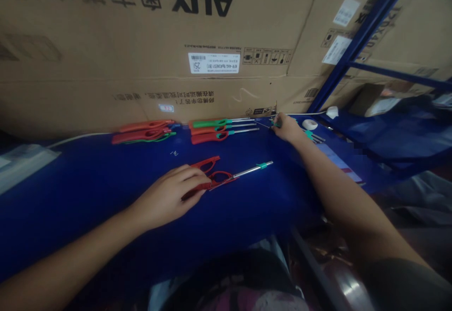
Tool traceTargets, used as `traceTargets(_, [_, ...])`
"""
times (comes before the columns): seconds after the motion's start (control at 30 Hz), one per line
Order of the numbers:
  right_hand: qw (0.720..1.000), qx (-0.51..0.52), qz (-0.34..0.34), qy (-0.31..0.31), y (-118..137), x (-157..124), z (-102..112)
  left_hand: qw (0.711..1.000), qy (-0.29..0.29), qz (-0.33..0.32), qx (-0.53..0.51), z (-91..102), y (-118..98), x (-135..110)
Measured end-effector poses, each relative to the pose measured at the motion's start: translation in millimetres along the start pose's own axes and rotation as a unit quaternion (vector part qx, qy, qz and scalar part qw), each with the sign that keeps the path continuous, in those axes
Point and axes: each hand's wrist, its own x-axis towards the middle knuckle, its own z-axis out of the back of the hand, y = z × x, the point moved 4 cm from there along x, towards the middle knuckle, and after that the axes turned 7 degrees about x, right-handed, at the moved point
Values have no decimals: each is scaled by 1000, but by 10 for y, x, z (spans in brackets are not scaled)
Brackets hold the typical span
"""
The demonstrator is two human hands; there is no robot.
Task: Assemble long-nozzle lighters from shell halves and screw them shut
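My left hand is closed round the handle of a red long-nosed lighter in the middle of the blue table. Its metal tube points right and carries a small green piece. A second red handle part lies just behind it, partly covered by my fingers. Farther back, my right hand pinches a thin tool, perhaps a screwdriver, close to the cardboard; my fingers hide most of it. Left of that hand lie several long-nosed lighters, among them a green one and a red one.
Red handle shells lie at the back left, with tiny loose metal bits in front. A white tape roll, metal tubes with green parts and a printed sheet are at right. Cardboard walls the back.
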Motion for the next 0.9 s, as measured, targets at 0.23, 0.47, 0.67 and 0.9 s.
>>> traceTargets(0.23, [990, 98, 103, 19, 281, -97, 86, 1000, 10, 2, 9, -16, 9, -4])
traceTargets(0.47, [926, 172, 293, 165, 822, -513, -87, 1000, 14, 12, 5, -22, 24, -17])
traceTargets(0.67, [867, 218, 403, 195, 1174, -883, -196, 1000, -1, 17, 3, -38, 35, -10])
traceTargets(0.9, [861, 183, 430, 201, 1190, -929, -255, 1000, -10, 14, 5, -35, 32, -22])
